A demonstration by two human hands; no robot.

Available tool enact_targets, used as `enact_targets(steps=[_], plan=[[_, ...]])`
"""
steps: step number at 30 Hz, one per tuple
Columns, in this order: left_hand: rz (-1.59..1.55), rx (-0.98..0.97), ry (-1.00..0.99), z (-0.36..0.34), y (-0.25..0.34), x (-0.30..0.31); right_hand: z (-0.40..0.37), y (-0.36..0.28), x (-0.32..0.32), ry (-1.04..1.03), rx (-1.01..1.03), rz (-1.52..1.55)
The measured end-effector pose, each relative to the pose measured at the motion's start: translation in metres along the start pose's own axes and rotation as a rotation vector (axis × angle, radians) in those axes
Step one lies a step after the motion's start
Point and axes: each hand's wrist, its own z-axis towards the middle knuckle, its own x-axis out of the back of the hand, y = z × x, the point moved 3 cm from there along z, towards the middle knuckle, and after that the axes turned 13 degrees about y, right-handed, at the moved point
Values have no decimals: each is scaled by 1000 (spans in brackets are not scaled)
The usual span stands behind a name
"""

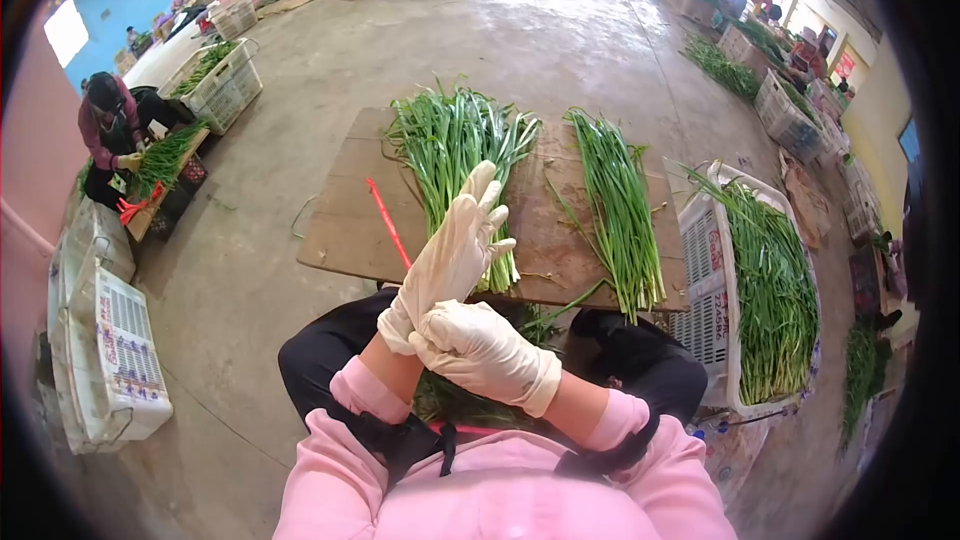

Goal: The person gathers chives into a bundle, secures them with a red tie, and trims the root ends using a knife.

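Observation:
Both of my hands wear pale rubber gloves. My left hand (452, 242) is raised over the near edge of a wooden board (345, 230), fingers stretched out and partly spread. Just below it, my right hand (485, 350) is closed on the cuff of the left glove at the wrist. Behind my left hand lies a large bunch of long green chive-like stalks (450, 140), its lower part partly hidden. A narrower bunch of stalks (618, 210) lies on the right, its pale ends over the near edge. A red strip (388, 222) lies left of my hand.
A white crate (733, 310) full of green stalks stands at right. Stacked white crates (135, 350) are at left. A co-worker (112, 130) handles greens at another board. More crates (790, 115) and people line the right side. Concrete floor (560, 30) stretches ahead.

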Motion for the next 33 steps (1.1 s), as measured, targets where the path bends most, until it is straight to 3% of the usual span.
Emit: enact_targets(steps=[1,3,4,5,7,9,11,13,14,17,22,25,26,27,28,29,30,31,32,33], plan=[[-2,29,-35,2,-1,2,2,-1,3,-29,-43,17],[-13,88,-101,4,-3,10,-3,8,22,36,-399,324],[-41,97,44,-4,1,8,-4,21,26,248,-436,625],[16,4,131,-6,-1,14,2,31,47,313,-356,695],[296,-213,45,-25,-1,7,-1,63,68,611,-718,832],[451,-84,-121,-43,-13,-10,-3,71,71,654,-795,853],[820,-318,-93,-61,-30,-12,-5,72,70,613,-851,851],[955,-411,-155,-66,-32,-14,-7,69,65,598,-912,917],[963,-368,-216,-62,-35,-13,-9,70,63,553,-910,926],[936,-576,-356,-56,-45,-6,-17,75,60,440,-891,933],[762,-575,-465,-65,-48,-9,-13,70,56,365,-886,938],[914,-480,-431,-57,-49,2,-7,79,55,393,-920,894],[926,-383,-385,-52,-45,9,-1,88,63,414,-902,832],[635,-114,-410,-41,-39,18,4,95,70,435,-889,770],[562,53,-163,-38,-24,23,16,94,82,583,-820,592],[391,33,-68,-24,-11,39,15,113,97,640,-811,390],[515,-201,68,-1,-12,67,16,128,107,622,-878,340],[337,-188,226,17,-11,89,15,142,111,601,-948,287],[401,-230,343,42,-18,113,12,162,108,516,-1006,274],[785,-139,426,61,-21,137,11,182,106,427,-1059,261]])
